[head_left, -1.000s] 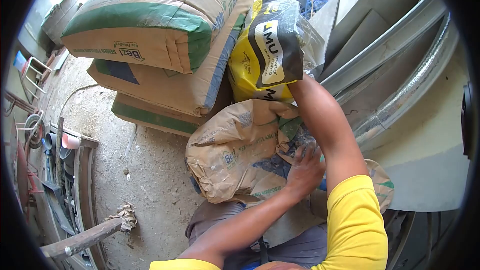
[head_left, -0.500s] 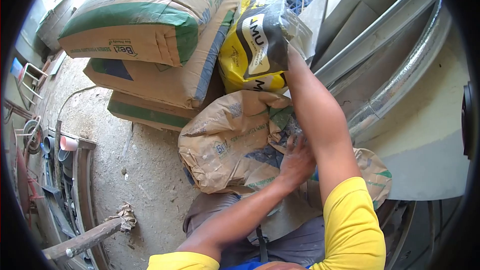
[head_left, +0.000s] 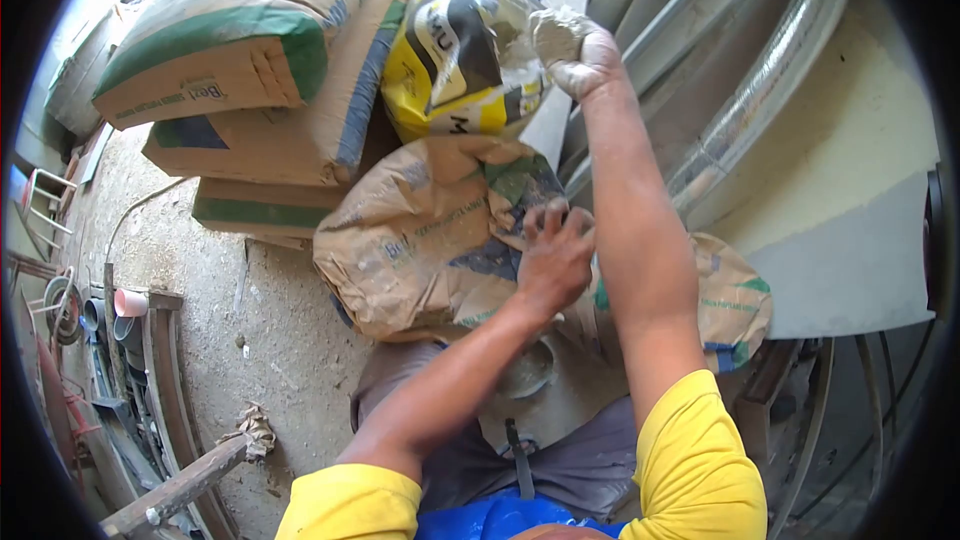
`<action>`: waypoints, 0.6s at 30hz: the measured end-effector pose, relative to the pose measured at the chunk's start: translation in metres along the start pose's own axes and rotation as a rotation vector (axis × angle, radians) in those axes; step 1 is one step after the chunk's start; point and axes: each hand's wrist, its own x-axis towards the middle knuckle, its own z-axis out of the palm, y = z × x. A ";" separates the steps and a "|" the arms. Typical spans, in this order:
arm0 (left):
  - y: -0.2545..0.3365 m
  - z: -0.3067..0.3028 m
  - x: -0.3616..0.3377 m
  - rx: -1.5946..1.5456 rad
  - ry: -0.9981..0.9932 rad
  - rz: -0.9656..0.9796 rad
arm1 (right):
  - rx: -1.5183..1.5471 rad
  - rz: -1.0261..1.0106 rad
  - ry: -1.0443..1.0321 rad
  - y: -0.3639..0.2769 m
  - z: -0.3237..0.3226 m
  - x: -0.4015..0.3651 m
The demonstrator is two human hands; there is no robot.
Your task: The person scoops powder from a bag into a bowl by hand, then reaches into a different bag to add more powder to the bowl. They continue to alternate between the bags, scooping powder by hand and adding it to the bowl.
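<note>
My right hand [head_left: 585, 58], dusted pale, is raised beside the open mouth of a black-and-yellow plastic bag [head_left: 440, 50]. Its fingers are cupped round a handful of grey powder [head_left: 560, 32]. Lower down, my left hand [head_left: 555, 255] rests at the edge of a crumpled brown paper cement bag [head_left: 400, 230], fingers curled over the paper. The inside of that bag is mostly hidden behind my hand and arm. Below my left wrist, a round greyish patch [head_left: 525, 370] shows between my knees.
Full cement bags [head_left: 215, 30] are stacked at the upper left. Metal channels [head_left: 680, 40] and a pale curved panel [head_left: 840, 140] stand on the right. A wooden handle [head_left: 180, 485] juts in at the lower left, near pipes and a pink cup [head_left: 130, 302].
My right hand has come up out of the black-and-yellow bag with grey powder in it. My left hand stays at the paper bag. The whole view has shifted slightly.
</note>
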 end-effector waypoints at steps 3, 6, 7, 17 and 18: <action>-0.003 0.004 -0.002 0.062 -0.001 0.019 | -0.029 -0.137 0.038 0.009 0.009 -0.076; 0.001 0.002 -0.002 0.048 -0.010 -0.016 | 0.028 -0.137 0.099 0.031 0.008 -0.173; 0.002 0.001 -0.001 0.054 -0.020 -0.020 | 0.067 -0.146 0.157 0.048 0.007 -0.203; 0.000 0.009 -0.005 0.086 0.014 0.012 | 0.115 -0.050 0.831 0.230 -0.123 -0.404; 0.002 0.007 -0.005 0.093 -0.001 -0.004 | 0.159 -0.053 0.913 0.250 -0.158 -0.416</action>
